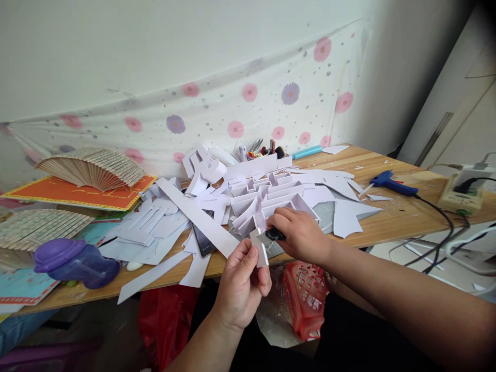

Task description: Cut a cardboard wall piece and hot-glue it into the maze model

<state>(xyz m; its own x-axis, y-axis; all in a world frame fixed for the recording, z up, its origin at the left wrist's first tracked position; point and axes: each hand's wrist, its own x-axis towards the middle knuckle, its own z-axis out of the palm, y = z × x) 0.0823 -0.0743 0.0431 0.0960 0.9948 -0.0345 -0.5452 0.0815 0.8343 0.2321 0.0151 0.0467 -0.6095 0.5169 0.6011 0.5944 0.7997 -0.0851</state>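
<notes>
A wooden surface (387, 217) is running along a wall draped with a flowered cloth (232, 108). White paper scraps (155, 227) are lying heaped across its middle, a long strip (201, 217) crossing them slantwise. Behind the heap a white paper grid of compartments (271, 194) is sitting, with a narrow tray of tools (263, 155) just beyond it near the cloth. At the left two folded fans (93, 168) are lying on coloured boards, and a purple bottle (73, 261) is lying on its side near the front edge. At the right a blue glue gun (389, 182) is resting on the wood, its cord trailing toward a power strip (463, 194). Below the front edge a red basket (306, 299) is hanging or standing; which, I cannot tell.

The right hand (300, 235) is resting at the near side of the grid, fingers curled tight around a small black tool (275, 235). The left hand (242, 284) is raised just in front of the surface edge, thumb and fingers pinching a short paper strip (259, 248), which is standing nearly upright with its upper end meeting the tool.
</notes>
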